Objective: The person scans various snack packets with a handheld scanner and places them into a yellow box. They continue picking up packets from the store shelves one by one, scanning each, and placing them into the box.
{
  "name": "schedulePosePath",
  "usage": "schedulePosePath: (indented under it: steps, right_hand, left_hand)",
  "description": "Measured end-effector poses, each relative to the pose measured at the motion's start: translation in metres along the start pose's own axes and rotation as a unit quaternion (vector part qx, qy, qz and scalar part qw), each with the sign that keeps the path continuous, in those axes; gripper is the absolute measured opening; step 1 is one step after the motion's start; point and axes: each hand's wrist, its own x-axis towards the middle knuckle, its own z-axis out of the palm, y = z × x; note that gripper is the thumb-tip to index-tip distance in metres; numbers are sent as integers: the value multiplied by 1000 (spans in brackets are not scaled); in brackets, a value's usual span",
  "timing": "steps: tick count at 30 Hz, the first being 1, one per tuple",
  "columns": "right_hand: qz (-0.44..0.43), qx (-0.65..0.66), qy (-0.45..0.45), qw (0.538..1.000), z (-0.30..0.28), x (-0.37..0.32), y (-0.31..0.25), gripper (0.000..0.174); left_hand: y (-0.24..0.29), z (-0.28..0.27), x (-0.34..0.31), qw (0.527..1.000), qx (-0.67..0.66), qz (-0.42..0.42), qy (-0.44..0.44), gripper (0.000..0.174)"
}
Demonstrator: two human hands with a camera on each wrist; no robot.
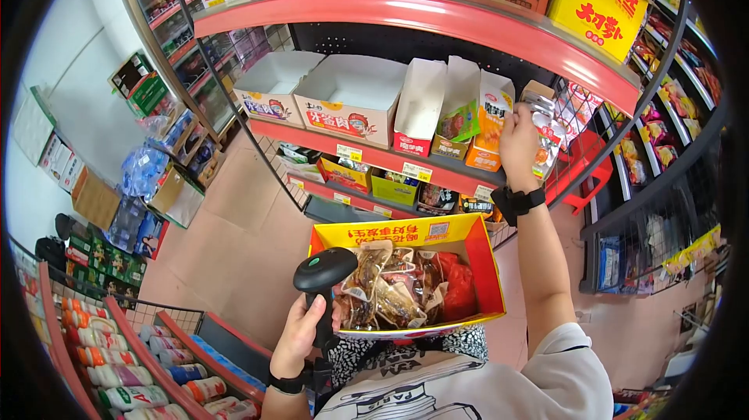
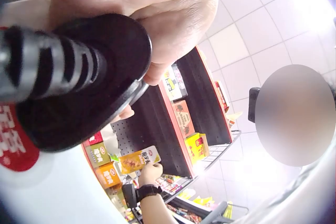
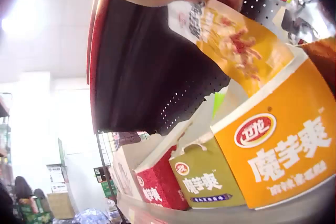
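Right hand [image 1: 521,147]: we pinch the orange packet [image 3: 239,43] by its top, likely leaving its lower end free | at the orange box's mouth | left hand [image 1: 296,332]: we grip the scanner [image 1: 326,268]

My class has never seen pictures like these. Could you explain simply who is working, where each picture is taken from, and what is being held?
No robot works here: a person uses two bare hands. The wide, round picture looks down from the head; the others are taken from the left and right wrists. The left hand grips a black scanner. The right hand holds an orange packet by one end, at an orange box. Other open boxes stand beside it on the shelf. In front of the person's body is a yellow and red carton with bags inside.
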Motion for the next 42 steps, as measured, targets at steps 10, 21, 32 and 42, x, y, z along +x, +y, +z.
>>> schedulePosePath:
  steps: [10, 21, 32, 42]
  right_hand:
    - [32, 44, -124, 991, -11, -12, 14, 17]
    - [-70, 120, 15, 990, -18, -31, -25, 44]
    - [-183, -31, -498, 847, 18, -120, -109, 32]
    - [-69, -84, -644, 757, 50, -177, -75, 61]
  left_hand:
    - [2, -1, 3, 1000, 9, -2, -8, 35]
    - [2, 0, 2, 1000, 1, -10, -5, 31]
    - [2, 0, 1, 1000, 8, -11, 5, 31]
    - [0, 2, 1, 1000, 4, 3, -15, 30]
